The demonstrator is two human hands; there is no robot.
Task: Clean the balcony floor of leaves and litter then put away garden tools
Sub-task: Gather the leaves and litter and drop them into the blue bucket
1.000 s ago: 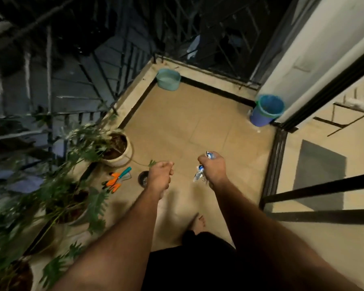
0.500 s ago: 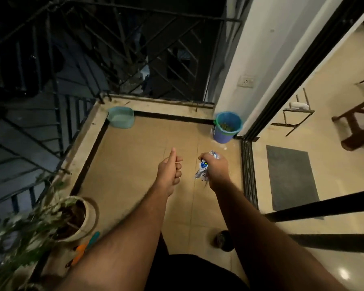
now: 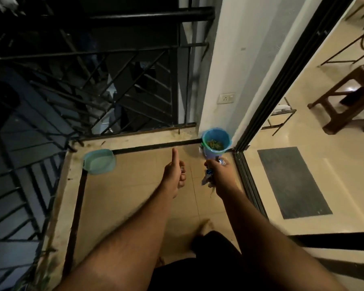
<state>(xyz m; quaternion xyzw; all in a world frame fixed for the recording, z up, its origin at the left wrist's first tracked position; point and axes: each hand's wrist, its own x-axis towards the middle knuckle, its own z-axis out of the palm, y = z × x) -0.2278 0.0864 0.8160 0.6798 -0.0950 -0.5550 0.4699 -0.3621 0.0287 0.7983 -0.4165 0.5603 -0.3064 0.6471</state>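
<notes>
The right hand (image 3: 220, 175) grips a crumpled wrapper (image 3: 208, 177), light, soft and crackly, bunched in the fist with ends sticking out both sides. The bucket (image 3: 215, 143) stands just beyond it. The left hand (image 3: 176, 175) is curled, thumb up, apparently empty.

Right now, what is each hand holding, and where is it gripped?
The right hand grips a crumpled wrapper around its middle, both ends sticking out. The left hand has curled fingers and a raised thumb; whether it holds anything cannot be told.
</notes>
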